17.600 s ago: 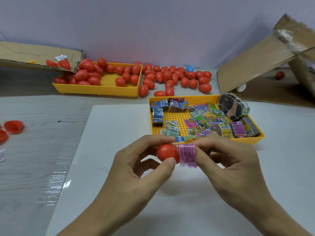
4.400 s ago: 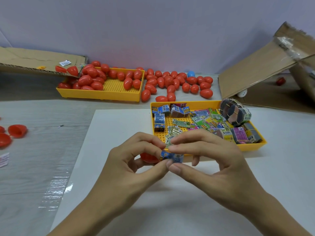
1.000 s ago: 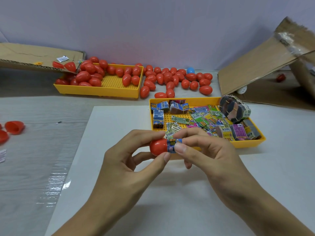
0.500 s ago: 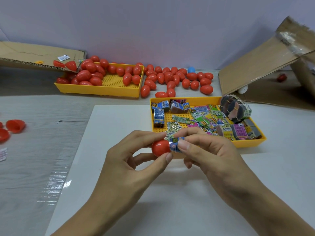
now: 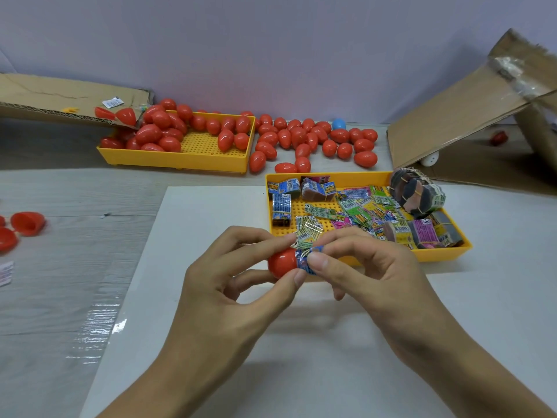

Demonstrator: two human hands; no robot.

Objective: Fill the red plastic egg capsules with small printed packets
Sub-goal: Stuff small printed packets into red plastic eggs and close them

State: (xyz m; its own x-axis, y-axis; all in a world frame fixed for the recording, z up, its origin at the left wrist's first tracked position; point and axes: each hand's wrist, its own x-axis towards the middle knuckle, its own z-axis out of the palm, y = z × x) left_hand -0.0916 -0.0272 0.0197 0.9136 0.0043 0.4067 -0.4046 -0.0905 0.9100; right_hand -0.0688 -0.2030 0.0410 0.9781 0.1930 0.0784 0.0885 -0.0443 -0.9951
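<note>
My left hand [image 5: 229, 285] holds a red egg capsule half [image 5: 281, 262] between thumb and fingers, above the white board [image 5: 193, 224]. My right hand [image 5: 370, 273] pinches a small blue printed packet [image 5: 306, 260] at the capsule's open mouth; the packet is partly inside, and its inner end is hidden. Just behind my hands stands a yellow tray [image 5: 437, 256] holding many printed packets [image 5: 361, 212] and some rubber-banded bundles [image 5: 417, 194].
A second yellow tray [image 5: 180, 159] with red eggs [image 5: 159, 129] sits at the back left, and more red eggs [image 5: 313, 140] lie loose beside it. Red capsule halves [image 5: 27, 223] lie at the far left. Cardboard flaps [image 5: 470, 95] lean at the right and back left.
The blue packet has gone slightly further into the capsule mouth over the last second. Both hands stay in nearly the same place.
</note>
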